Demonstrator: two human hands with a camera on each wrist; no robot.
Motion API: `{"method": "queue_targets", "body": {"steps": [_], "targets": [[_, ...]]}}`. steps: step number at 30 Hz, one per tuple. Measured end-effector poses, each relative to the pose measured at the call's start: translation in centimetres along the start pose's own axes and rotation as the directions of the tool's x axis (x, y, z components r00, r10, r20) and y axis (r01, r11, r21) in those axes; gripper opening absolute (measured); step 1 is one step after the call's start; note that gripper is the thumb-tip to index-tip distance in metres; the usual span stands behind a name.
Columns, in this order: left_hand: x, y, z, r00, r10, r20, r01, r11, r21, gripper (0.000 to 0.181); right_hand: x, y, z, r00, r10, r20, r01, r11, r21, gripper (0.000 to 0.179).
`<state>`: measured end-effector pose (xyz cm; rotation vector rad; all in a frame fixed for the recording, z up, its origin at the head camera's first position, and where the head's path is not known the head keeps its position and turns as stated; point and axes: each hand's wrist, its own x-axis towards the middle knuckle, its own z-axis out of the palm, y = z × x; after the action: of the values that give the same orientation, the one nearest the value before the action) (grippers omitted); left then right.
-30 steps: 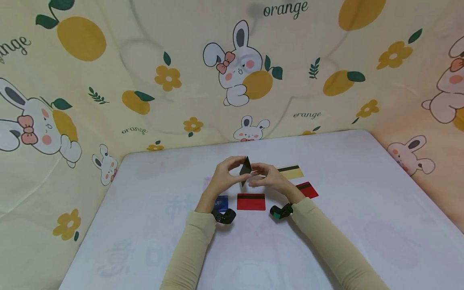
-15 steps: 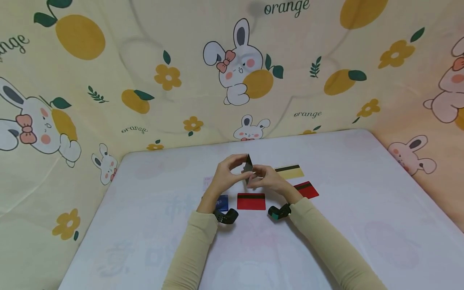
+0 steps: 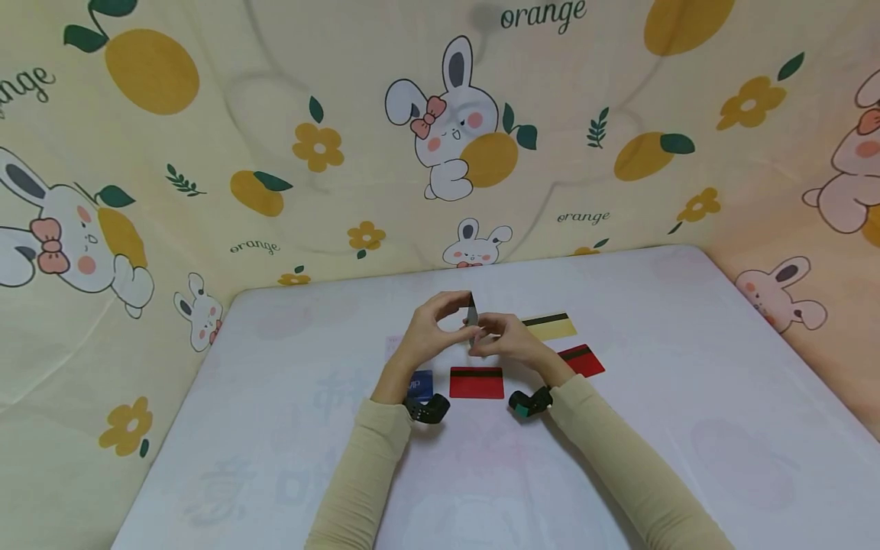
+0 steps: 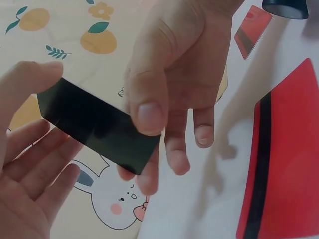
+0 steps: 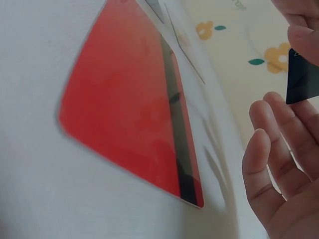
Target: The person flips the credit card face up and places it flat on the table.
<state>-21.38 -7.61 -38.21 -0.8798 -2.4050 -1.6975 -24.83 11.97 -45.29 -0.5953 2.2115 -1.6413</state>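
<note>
My left hand [image 3: 428,330] pinches a dark card [image 4: 94,127] by one end, thumb on one side and fingers on the other. At its opposite end, the thumb and fingers of my right hand [image 3: 507,336] pinch the same card. It is raised over the table and seen nearly edge-on in the head view. Below the hands a red card [image 3: 477,383] with a black stripe lies flat. Beside my left wrist is a partly covered blue card [image 3: 421,386]. A second red card [image 3: 583,360] and a yellow striped card [image 3: 552,327] lie past my right hand.
All of this is on a white table [image 3: 261,428]. Upright behind it hangs a cloth [image 3: 385,191] printed with rabbits and oranges. A pale pink patch [image 3: 393,345], perhaps another card, shows left of my left hand. Dark wrist cameras [image 3: 428,409] sit low over the table.
My right hand has moved a little left and taken the card's near end. The card has shifted slightly right and turned more edge-on. The cards on the table have stayed put.
</note>
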Motion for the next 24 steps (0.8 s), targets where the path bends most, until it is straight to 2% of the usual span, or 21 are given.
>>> {"method": "queue_targets", "body": {"steps": [4, 11, 13, 24], "targets": [[0.1, 0.1, 0.0, 1.0, -0.004, 0.008, 0.004, 0.999, 0.033, 0.056, 0.0, -0.1, -0.1, 1.0, 0.024, 0.001, -0.024, 1.0, -0.009, 0.053], [0.7, -2.7, 0.4, 1.0, -0.01, -0.011, 0.011, 0.998, 0.057, 0.055, -0.1, -0.1, -0.2, 0.999, 0.034, 0.026, -0.034, 0.999, 0.003, 0.055], [0.7, -3.0, 0.3, 1.0, -0.004, -0.015, 0.005, 0.999, 0.054, 0.055, -0.2, -0.2, -0.2, 0.999, 0.037, 0.027, -0.036, 0.999, -0.002, 0.056], [0.7, -3.2, 0.0, 1.0, -0.002, -0.015, 0.003, 0.999, 0.047, 0.053, -0.6, -0.1, -0.4, 0.998, 0.056, 0.012, -0.056, 0.998, -0.002, 0.063]]}}
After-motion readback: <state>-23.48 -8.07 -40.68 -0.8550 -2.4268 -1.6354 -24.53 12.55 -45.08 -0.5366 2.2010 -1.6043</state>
